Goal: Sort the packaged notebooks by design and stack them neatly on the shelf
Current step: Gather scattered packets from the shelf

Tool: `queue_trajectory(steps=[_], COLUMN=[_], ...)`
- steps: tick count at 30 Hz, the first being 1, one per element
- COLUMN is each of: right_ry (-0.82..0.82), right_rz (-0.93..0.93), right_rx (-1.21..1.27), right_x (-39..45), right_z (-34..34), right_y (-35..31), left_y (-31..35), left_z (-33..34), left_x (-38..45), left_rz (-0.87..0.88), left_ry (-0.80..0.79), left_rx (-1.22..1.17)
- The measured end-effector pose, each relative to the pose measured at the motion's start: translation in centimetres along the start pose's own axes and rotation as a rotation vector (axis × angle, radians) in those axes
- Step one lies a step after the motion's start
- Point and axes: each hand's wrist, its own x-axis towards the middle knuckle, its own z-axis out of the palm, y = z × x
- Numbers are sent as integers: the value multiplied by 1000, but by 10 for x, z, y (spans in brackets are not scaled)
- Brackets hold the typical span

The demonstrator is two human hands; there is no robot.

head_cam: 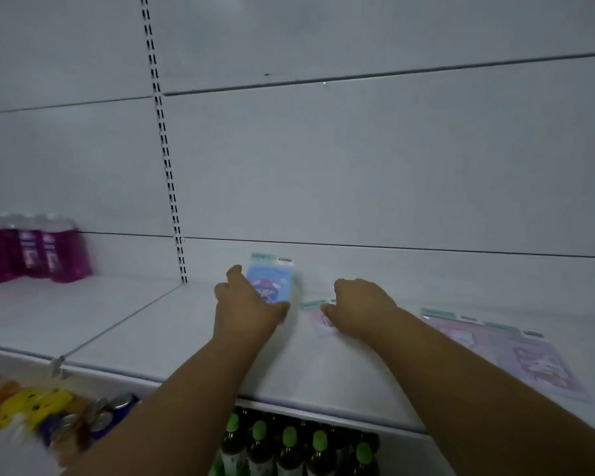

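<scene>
Head view: left hand (246, 305) grips blue notebook (272, 281), tilted up near the back of the white shelf (186, 331). At 3 o'clock, right hand (359, 309) curls its fingers onto pink notebook (318, 316) lying flat. Farther toward 3 o'clock lie two lilac notebooks (516, 355), overlapping.

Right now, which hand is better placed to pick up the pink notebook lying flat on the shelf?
Right. The right hand already rests on the pink notebook, while the left hand holds the blue notebook.
</scene>
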Motion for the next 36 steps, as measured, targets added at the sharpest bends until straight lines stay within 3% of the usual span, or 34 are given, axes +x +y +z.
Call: queue_trajectory(steps=[4,8,14,19,24,36], right_ry=[-122,-98,172,516,625,831], right_rz=[168,265,197,163,237,393], right_rx=[-73,49,456,645,865,753], right_x=[6,12,3,-15,-59,-243], right_z=[18,13,6,-38,-97,-217], right_y=[-8,-18,-18,10,59,287], left_y=[2,3,2,13,57,253], left_z=[-15,-24,-16,6,47,218], left_x=[-1,-2,-4,-2,-32,-218], left_rz=[147,142,120,6,-3,180], left_ry=[104,104,54,-69,-212,-632], left_rx=[-305,-538,-618,-619,-649,-664])
